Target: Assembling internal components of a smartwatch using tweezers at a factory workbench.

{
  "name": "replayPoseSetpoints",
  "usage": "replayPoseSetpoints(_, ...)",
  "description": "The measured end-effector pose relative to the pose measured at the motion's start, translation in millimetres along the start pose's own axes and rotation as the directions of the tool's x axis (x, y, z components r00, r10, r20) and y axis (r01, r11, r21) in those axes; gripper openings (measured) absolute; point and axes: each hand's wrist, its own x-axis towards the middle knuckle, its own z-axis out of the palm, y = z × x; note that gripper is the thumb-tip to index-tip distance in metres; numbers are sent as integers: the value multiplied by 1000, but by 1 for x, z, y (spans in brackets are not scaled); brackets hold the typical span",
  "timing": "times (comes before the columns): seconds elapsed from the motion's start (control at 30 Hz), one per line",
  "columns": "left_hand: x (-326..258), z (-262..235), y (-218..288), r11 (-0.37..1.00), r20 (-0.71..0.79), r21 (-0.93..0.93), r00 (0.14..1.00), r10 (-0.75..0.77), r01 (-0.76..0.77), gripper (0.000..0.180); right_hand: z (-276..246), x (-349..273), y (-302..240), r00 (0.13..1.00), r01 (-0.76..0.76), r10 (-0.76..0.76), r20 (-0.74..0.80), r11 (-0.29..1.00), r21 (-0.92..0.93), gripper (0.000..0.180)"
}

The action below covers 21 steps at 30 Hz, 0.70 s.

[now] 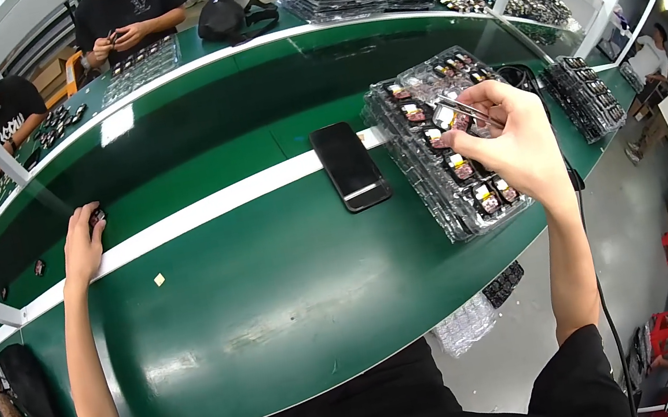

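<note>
One small dark part lies far L on the green bench, beyond the white strip. Next along, the person's L hand rests across that strip, fingers loosely curled, a dark piece at the fingertips; can't tell from where I stand if it's pinched or just touched. A pale chip lies nearer the person, then a black phone by the tray stack. The stack of clear trays is R of centre, top one w/ dark parts in its pockets, some w/ yellow & pink showing. Over it, R hand has thumb & fingers closed on a slim metal tool, prob. tweezers, tip end by a pocket. Further R, another tray stack.

Step in hand, I'd say: tool work on one part in the top tray, L hand minding the piece across the bench. Next move calls for a steady R wrist & light pinch, w/o knocking neighbouring pockets.
</note>
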Motion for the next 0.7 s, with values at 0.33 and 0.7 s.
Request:
replayPoseSetpoints(0.33,-3,10,14,999,20,-18,999,-48,48,36,-56,18,110,950,-312,298,-92,923,-226,41)
replayPoseSetpoints(0.7,-5,14,26,998,-7,64,1000,15,-14,41,-88,68,87,959,-244,282,38,884,-398,57)
